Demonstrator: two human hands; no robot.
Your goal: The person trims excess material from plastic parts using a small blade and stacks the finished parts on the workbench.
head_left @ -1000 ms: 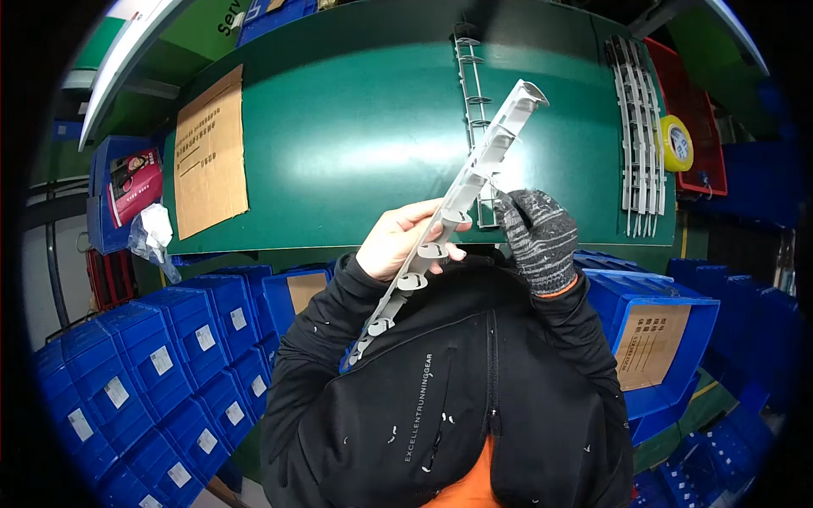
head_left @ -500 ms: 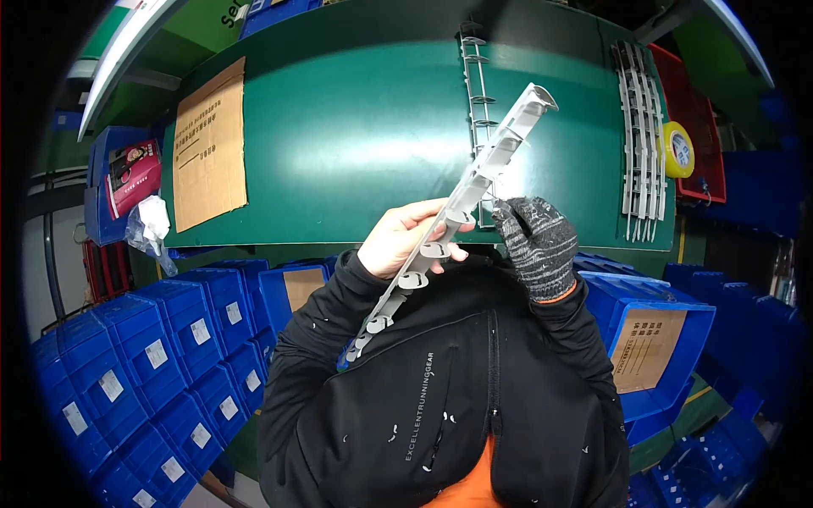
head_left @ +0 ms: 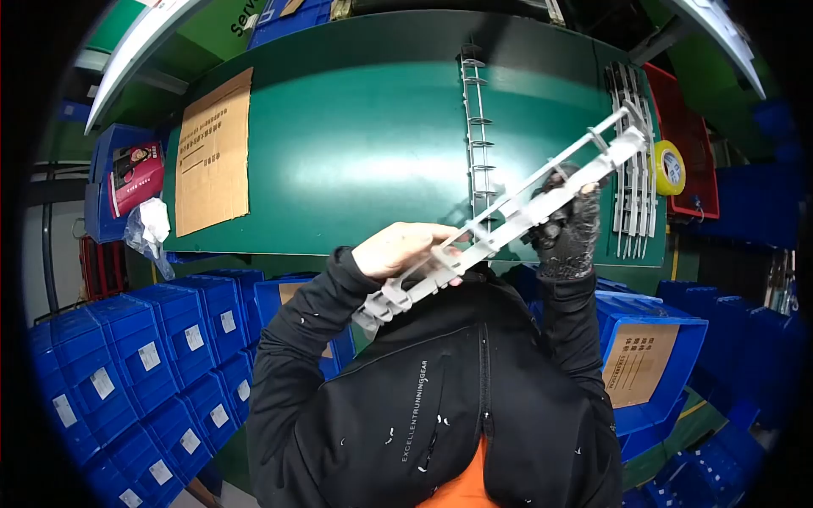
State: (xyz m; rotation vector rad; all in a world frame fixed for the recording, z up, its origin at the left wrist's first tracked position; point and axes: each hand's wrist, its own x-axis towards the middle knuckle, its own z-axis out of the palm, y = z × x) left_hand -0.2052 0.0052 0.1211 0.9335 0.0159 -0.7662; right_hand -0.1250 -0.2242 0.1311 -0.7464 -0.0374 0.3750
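My bare left hand point(head_left: 408, 251) is closed round the lower part of a long grey plastic rack point(head_left: 500, 230), which tilts up to the right over the table's front edge. My right hand point(head_left: 566, 222), in a dark grey knit glove, grips the same rack nearer its upper end. The rack is slightly blurred, and its open frame side shows. A similar grey rack point(head_left: 478, 121) lies lengthwise on the green table point(head_left: 356, 152), behind the held one. Several more racks point(head_left: 631, 186) lie side by side at the table's right.
A cardboard sheet point(head_left: 214, 161) lies at the table's left. Yellow tape point(head_left: 669, 168) and a red tray point(head_left: 699, 161) are at the right. Blue bins point(head_left: 161, 339) are stacked at the lower left, and a blue bin point(head_left: 656, 364) stands at the lower right.
The held rack has turned over and tilted flatter, its upper end moving right. My right hand has moved up and right and taken hold of it. The view has shifted slightly.
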